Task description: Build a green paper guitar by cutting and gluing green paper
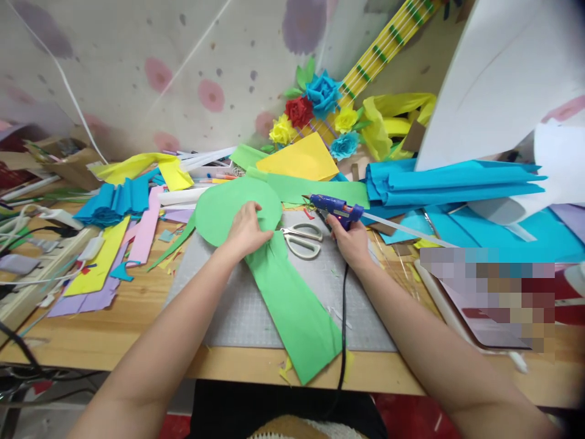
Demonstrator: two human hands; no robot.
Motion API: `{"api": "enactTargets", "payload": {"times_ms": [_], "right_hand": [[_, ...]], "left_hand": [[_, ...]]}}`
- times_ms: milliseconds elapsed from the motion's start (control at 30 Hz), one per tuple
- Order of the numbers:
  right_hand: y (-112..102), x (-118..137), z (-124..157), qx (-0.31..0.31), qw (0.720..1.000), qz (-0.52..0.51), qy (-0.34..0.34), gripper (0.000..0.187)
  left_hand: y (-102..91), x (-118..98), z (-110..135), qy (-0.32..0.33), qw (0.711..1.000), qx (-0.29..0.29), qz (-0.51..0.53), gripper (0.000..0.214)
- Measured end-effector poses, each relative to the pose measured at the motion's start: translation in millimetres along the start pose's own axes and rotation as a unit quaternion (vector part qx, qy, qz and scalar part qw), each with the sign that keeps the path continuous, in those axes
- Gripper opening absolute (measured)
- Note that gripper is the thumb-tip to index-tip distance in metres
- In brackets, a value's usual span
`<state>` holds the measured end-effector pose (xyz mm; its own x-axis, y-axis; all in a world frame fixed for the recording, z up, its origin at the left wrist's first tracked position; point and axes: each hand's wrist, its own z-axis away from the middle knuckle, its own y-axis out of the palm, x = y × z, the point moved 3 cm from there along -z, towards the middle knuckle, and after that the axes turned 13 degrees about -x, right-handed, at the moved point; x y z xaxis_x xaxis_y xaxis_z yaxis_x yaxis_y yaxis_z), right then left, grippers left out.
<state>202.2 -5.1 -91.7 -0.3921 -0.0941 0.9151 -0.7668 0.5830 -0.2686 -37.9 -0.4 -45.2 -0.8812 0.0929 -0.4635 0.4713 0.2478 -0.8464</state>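
A flat green paper piece lies in front of me, with a round green paper disc (219, 210) at its far end and a wide green strip (292, 305) running toward the table's front edge. My left hand (249, 230) rests on it where disc and strip meet, thumb and bent fingers apart. My right hand (351, 242) is wrapped round a blue hot glue gun (336, 207), its nozzle pointing left toward the disc. A clear glue stick (402, 227) sticks out of its back, and a black cord hangs down. Scissors (304, 239) with pale handles lie between my hands.
A grey cutting mat (223, 317) lies under the work. Blue crepe paper (457, 183) and a phone-like flat device (479, 311) are at right. Paper scraps and a power strip (46, 262) fill the left. Paper flowers (322, 94) and a yellow guitar shape (388, 46) stand behind.
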Motion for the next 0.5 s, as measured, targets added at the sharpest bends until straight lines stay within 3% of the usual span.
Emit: {"api": "enactTargets", "payload": {"times_ms": [367, 500], "right_hand": [[2.3, -5.6, -1.1, -0.011, 0.999, -0.009, 0.028, 0.053], [12.6, -1.8, 8.0, 0.041, 0.997, -0.053, 0.047, 0.048]], "left_hand": [[4.9, -4.6, 4.4, -0.011, 1.000, -0.013, 0.006, 0.044], [6.1, -5.2, 4.8, -0.044, 0.999, -0.014, 0.016, 0.043]]}}
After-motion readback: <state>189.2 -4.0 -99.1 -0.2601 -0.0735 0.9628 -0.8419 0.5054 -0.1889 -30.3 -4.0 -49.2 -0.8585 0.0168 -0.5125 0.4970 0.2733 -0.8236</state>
